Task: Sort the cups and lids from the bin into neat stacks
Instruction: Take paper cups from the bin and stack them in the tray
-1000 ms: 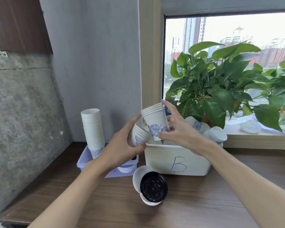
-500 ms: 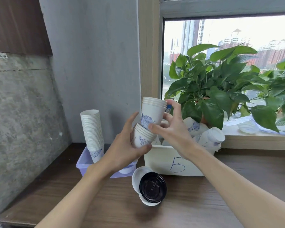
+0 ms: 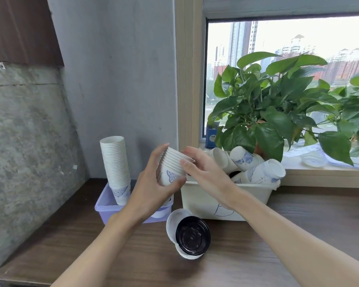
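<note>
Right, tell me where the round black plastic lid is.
Head view, low centre: the round black plastic lid lies on white lids on the brown wooden table, just in front of the white plastic bin, near the lilac plastic tray.

Bin [image 3: 197,203]: white, blue handwritten letter. Nested cups [image 3: 171,172]: white, blue ornament print. Left of bin: lilac tray [image 3: 106,211]. In front of bin: black lid [image 3: 192,236] over white lids [image 3: 172,221].
</note>
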Tool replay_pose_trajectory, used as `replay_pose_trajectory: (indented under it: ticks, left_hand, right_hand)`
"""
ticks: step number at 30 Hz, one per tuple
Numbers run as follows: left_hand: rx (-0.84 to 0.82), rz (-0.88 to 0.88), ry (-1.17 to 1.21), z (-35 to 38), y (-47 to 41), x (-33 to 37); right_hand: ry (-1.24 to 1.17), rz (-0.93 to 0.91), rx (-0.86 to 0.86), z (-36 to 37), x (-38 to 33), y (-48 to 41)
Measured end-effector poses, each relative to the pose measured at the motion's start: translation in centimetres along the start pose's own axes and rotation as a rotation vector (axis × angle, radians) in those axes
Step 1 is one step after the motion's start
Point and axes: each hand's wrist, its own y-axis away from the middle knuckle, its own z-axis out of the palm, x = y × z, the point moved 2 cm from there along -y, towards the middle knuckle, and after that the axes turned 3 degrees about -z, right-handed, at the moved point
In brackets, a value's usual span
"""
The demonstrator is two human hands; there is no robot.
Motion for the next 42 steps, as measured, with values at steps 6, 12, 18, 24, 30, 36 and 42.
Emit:
replay_pose_trajectory:
  ticks: [6, 12, 18, 24, 30, 36, 42]
  left_hand:
    - [0.048, -0.014, -0.061, 0.1, -0.5, -1.6]
    - [0.056, -0.040, -0.074, 0.4, -1.1, -2.8]
    - [0.039, -0.037, -0.083, 1.1, -1.5, -3.1]
    - [0.027, -0.034, -0.102, 1.3, -1.4, -3.0]
    - [0.028, -0.034, -0.118, 1.2, -1.2, -2.8]
    - [0.014, -0.030, -0.130, 1.0, -0.8, -2.3]
    - [-0.020, -0.013, -0.154, 0.7, -0.3, -1.3]
  right_hand:
    - [0.219, -0.006, 0.144, -2.3, 1.9, -1.6]
    - [0.594, 0.178, 0.294, -6.4, 5.0, -4.2]
    - [0.730, 0.256, 0.332, -6.1, 6.3, -5.2]
    - [0.712, 0.167, 0.394, -5.9, 5.5, -4.8]
    - [0.571, 0.012, 0.509, -6.4, 3.6, -3.5]
    - [0.371, -0.176, 0.555, -6.6, 0.4, -2.5]
    - [0.205, -0.313, 0.491, -5.7, -3.2, -1.7]
